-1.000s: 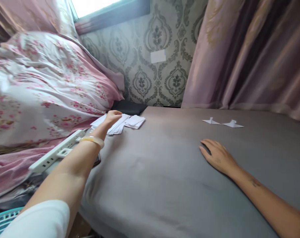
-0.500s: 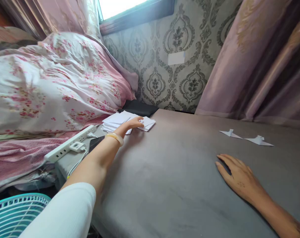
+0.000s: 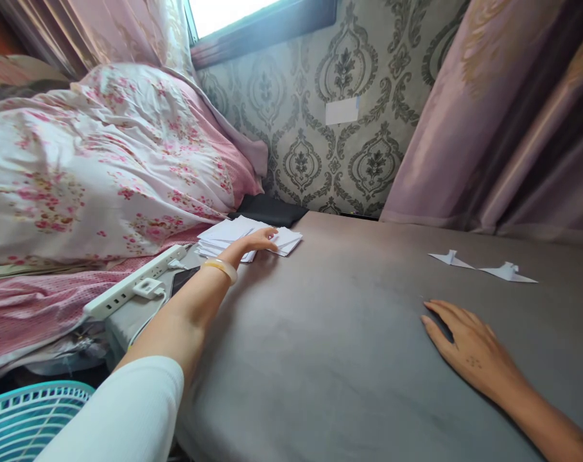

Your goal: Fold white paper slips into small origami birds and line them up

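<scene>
My left hand reaches far forward to white paper sheets at the back left of the grey-covered table. Thumb and fingers are apart, at the left edge of a small paper stack; the fingers' undersides are hidden, and no sheet is lifted. Beneath and left of that wrist lies a larger paper pile. On the right, my right hand rests palm down on the table with its fingers stretched out, holding nothing. Beyond it stand two folded white paper pieces, a smaller one and a larger one, each with pointed ends.
A white power strip with a plugged-in charger runs along the table's left side. A dark flat object lies partly behind my left forearm. Floral bedding rises at left, above a turquoise basket. A patterned wall closes the back.
The view has shifted very slightly. My left hand stays at the small paper stack, and my right hand still lies flat on the table.
</scene>
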`<state>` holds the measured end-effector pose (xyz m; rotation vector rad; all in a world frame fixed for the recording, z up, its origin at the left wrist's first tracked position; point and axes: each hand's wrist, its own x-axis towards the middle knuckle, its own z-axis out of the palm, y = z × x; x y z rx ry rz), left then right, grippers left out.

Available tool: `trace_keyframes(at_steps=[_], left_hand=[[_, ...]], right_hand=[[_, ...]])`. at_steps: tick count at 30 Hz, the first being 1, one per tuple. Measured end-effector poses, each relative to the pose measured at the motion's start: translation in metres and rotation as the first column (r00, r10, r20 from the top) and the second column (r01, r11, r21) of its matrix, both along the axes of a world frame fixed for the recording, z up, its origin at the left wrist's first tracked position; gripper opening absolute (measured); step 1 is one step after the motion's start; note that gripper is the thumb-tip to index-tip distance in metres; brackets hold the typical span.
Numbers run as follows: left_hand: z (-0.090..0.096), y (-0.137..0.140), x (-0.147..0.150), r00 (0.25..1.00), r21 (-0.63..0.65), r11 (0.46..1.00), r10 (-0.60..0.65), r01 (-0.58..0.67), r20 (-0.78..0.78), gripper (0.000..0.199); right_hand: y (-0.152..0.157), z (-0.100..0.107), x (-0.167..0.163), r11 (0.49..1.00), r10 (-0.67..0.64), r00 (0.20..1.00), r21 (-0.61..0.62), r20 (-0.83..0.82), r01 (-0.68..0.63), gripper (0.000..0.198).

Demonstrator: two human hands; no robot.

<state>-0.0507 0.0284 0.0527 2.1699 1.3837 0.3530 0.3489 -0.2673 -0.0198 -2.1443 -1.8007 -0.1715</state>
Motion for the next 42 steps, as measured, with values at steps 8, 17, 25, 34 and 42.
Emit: trace_keyframes(at_steps=[8, 17, 25, 34, 42], left_hand=[[0.007, -0.008, -0.001, 1.000, -0.025, 1.000, -0.003, 0.003, 0.011, 0.081], [0.009, -0.006, -0.001, 0.999, 0.054, 0.999, 0.006, -0.008, 0.042, 0.057], [-0.003, 0.002, 0.003, 0.991, 0.218, 0.974, 0.027, -0.055, 0.133, 0.040], [0.027, -0.013, 0.020, 0.862, 0.445, 0.820, 0.111, -0.360, 0.494, 0.035], [0.034, -0.089, 0.102, 0.690, 0.026, 0.999, -0.031, 0.018, 0.723, 0.050]], right_hand=[[0.000, -0.002, 0.001, 1.000, 0.005, 1.000, -0.005, 0.000, -0.005, 0.056], [-0.001, -0.002, 0.002, 1.000, 0.006, 1.000, 0.009, -0.012, -0.006, 0.055], [0.001, -0.008, 0.004, 0.999, 0.022, 0.999, 0.033, 0.031, -0.023, 0.053], [0.000, -0.004, 0.000, 0.999, 0.017, 1.000, 0.041, 0.026, -0.019, 0.051], [-0.004, 0.008, -0.011, 0.991, 0.046, 0.996, 0.127, -0.080, -0.036, 0.045]])
